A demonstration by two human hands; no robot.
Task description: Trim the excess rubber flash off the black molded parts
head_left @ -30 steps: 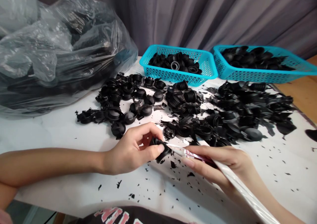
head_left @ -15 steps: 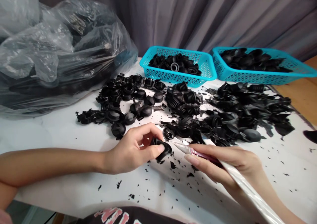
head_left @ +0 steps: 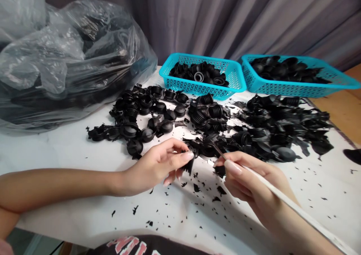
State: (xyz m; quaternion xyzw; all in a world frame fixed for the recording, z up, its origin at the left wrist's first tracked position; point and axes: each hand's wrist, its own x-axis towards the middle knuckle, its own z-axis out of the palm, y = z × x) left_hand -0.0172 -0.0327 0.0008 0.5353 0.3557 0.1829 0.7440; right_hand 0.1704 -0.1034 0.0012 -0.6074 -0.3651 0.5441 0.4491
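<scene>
**Slip risk at left fingertips**

Ragged black rubbery piece (head_left: 188,165): pinched in left hand (head_left: 156,166), above white tabletop (head_left: 81,210). Right hand (head_left: 254,180), apart from left, is closed around slim pointed metal tool (head_left: 219,151); tip near black ribbed pieces (head_left: 210,148). Piece looks flexible: if it twists under the point, tip could skid into fingers. Loose black scraps (head_left: 196,188) could hide dropped bits.

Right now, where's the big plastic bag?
In the head view, the plastic bag is on the table, beyond the left forearm and left of the nearest turquoise basket.
</scene>
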